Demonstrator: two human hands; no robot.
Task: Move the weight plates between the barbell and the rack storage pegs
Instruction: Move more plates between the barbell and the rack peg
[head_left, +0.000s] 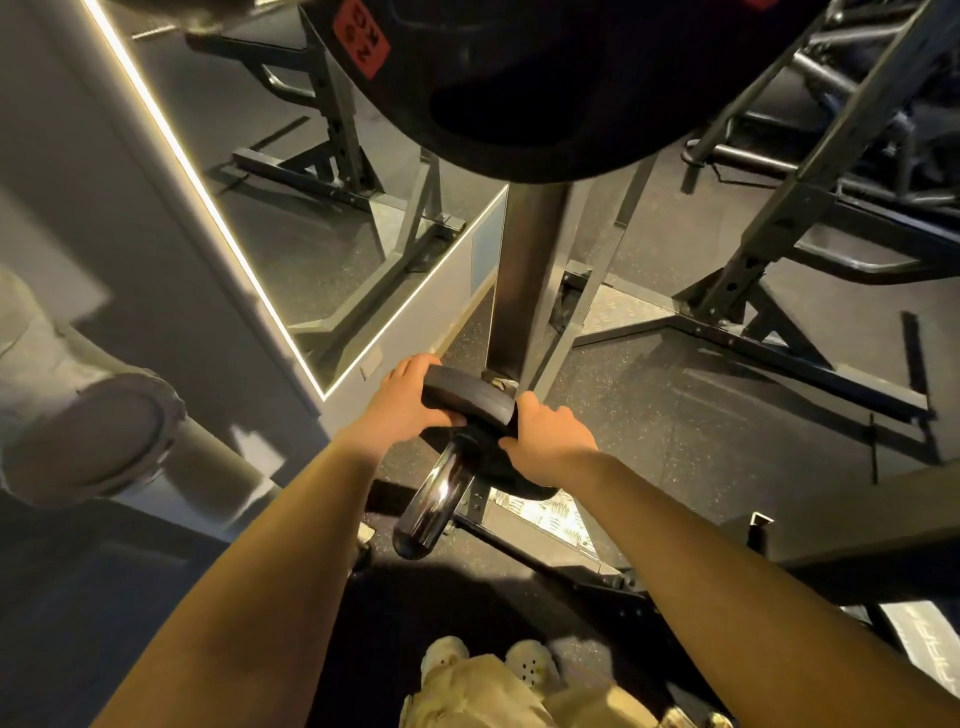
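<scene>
Left arm: bare forearm extended forward and downward from the lower left, converging on the right arm.
Left hand: placed on the left edge of the small weight plate; fingers are curled over its far rim, the thumb is hidden.
Right arm: bare forearm extended forward from the lower right.
Right hand: set against the plate's right edge; fingers are wrapped round the rim.
Legs: light trousers and pale shoes are seen at the bottom.

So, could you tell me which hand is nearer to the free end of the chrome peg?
Right. The right hand grips the small plate's near edge beside the chrome peg; the left hand holds the far-left edge, further from the tip.
</scene>
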